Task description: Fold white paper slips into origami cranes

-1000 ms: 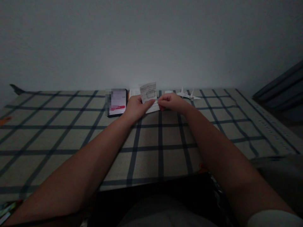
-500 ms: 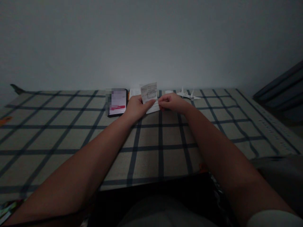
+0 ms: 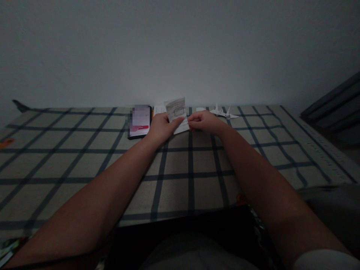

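Observation:
Both my arms reach far across a checked cloth (image 3: 84, 157). My left hand (image 3: 161, 127) and my right hand (image 3: 204, 122) each pinch a small printed slip of paper (image 3: 176, 111), holding it half raised over the cloth near the wall. The slip's upper part stands up, and its lower edge lies between my fingers. A phone (image 3: 138, 121) with a lit screen lies just left of my left hand.
Two small white folded paper cranes (image 3: 223, 111) sit by the wall right of my hands. More white paper (image 3: 159, 109) lies behind the slip. A dark object (image 3: 334, 105) stands at the far right. An orange scrap (image 3: 6, 142) lies at the left edge.
The slip has tilted very slightly left between my fingers; my hands stay in place.

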The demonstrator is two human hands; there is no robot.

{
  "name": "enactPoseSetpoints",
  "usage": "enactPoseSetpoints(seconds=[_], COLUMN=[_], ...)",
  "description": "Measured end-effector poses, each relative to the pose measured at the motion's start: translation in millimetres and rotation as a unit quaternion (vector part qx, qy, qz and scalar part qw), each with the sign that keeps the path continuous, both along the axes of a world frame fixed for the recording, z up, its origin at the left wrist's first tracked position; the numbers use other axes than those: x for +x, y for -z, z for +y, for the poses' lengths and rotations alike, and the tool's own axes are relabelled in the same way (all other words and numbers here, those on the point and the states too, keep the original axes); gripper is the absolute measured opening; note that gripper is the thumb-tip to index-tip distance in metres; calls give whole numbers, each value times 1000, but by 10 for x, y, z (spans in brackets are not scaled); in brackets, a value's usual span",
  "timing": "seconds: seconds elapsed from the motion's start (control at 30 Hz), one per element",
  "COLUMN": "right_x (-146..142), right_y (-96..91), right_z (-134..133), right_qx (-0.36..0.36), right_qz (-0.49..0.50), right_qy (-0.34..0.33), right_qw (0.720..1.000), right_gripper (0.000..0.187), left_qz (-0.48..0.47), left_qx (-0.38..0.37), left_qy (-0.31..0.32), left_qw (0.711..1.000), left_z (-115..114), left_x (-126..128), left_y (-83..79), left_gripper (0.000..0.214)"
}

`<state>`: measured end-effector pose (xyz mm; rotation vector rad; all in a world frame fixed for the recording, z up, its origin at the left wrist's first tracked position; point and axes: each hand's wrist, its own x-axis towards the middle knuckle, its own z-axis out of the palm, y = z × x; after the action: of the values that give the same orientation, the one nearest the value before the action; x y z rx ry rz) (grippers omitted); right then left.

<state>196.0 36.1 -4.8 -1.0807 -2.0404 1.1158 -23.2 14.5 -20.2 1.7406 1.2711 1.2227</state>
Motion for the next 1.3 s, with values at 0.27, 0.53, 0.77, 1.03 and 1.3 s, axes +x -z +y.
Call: enactPoseSetpoints(seconds=[0.27, 0.53, 0.77, 1.03, 1.3], right_x=[-28, -14, -4, 4, 8], right_y=[-33, -8, -3, -21, -28], right_z=[-48, -17, -21, -16, -35], right_qx=[-13, -8, -1, 35, 11], right_qz=[-13, -7, -27, -43, -7], right_qy=[10, 20, 12, 9, 9], right_qw=[1000, 1000, 1000, 998, 1000], right_gripper=[27, 28, 26, 24, 23], left_qz=[-21, -73, -76, -70, -42], left_qx=[3, -22, -28, -26, -9], left_qy=[1, 11, -7, -6, -19], left_qw=[1000, 997, 997, 997, 999], left_z=[-15, 13, 10, 56, 25], left_x=[5, 17, 14, 4, -19], left_y=[-21, 11, 13, 56, 6], left_gripper=[32, 35, 37, 38, 40])
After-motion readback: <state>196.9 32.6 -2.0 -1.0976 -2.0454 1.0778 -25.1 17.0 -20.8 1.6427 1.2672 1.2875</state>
